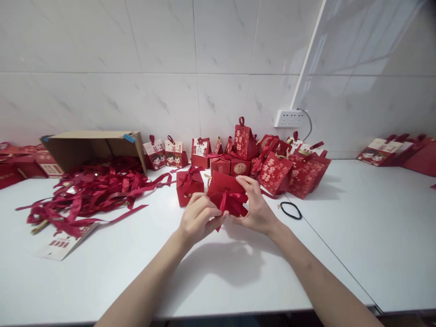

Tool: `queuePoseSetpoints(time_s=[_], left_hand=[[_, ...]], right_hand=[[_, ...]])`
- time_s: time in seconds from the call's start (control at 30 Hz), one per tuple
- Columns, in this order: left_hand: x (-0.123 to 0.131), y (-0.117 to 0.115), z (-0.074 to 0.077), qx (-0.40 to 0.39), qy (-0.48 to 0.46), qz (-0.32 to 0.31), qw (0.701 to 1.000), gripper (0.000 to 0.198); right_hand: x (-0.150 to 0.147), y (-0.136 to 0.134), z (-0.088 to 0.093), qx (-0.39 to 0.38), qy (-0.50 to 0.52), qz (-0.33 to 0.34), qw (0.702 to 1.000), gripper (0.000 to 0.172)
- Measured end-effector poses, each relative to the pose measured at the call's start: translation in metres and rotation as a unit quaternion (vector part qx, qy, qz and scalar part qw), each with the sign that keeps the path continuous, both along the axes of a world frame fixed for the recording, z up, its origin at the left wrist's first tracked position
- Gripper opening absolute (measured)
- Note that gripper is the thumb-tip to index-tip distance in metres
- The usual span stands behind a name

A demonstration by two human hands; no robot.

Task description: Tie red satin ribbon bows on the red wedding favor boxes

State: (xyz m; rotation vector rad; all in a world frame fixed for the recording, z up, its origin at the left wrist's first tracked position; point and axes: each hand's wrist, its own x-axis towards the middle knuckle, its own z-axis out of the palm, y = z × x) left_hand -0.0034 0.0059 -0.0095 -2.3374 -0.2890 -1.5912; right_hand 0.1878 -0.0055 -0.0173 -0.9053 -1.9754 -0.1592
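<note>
Both my hands hold a small red gift box (225, 190) tied with a red ribbon (229, 200), lifted just above the white table (112, 263). My left hand (197, 219) pinches the ribbon at the box's lower left edge, fingers closed. My right hand (256, 205) wraps round the box's right side, fingertips on its top. Just behind it stands another red box with a ribbon bow (189, 182).
Several finished red gift boxes (272, 163) crowd the back wall. A tipped cardboard carton (91, 147) spills a heap of red ribbons (91, 190) at left. A flat card (63, 240) lies front left, a black hair tie (291, 210) at right, more boxes (391, 150) far right.
</note>
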Motion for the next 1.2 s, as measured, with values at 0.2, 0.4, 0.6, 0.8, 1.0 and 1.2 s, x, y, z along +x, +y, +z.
queuePoseSetpoints(time_s=[0.2,0.4,0.6,0.8,1.0,1.2], left_hand=[[-0.0007,0.0011,-0.0010,0.006,-0.004,-0.005,1.000,0.020],[-0.0015,0.0019,-0.0015,0.002,0.003,-0.006,1.000,0.023],[0.0000,0.0015,-0.0012,0.002,0.002,-0.005,1.000,0.022],[0.0016,0.0010,-0.0006,0.007,-0.008,-0.012,1.000,0.022],[0.0018,0.0009,-0.0002,0.006,-0.007,-0.011,1.000,0.022],[0.0021,0.0001,0.0007,0.012,-0.005,-0.007,1.000,0.022]], right_hand=[[0.0003,-0.0005,-0.0002,-0.007,-0.008,-0.001,1.000,0.083],[0.0005,-0.0008,0.0004,-0.008,-0.008,0.000,1.000,0.082],[0.0003,-0.0001,-0.0002,-0.009,-0.011,0.002,1.000,0.083],[0.0009,0.0009,-0.0015,-0.005,-0.013,0.003,1.000,0.082],[0.0012,0.0016,-0.0023,-0.002,-0.010,0.004,1.000,0.082],[0.0012,0.0025,-0.0030,-0.004,-0.016,0.001,1.000,0.083]])
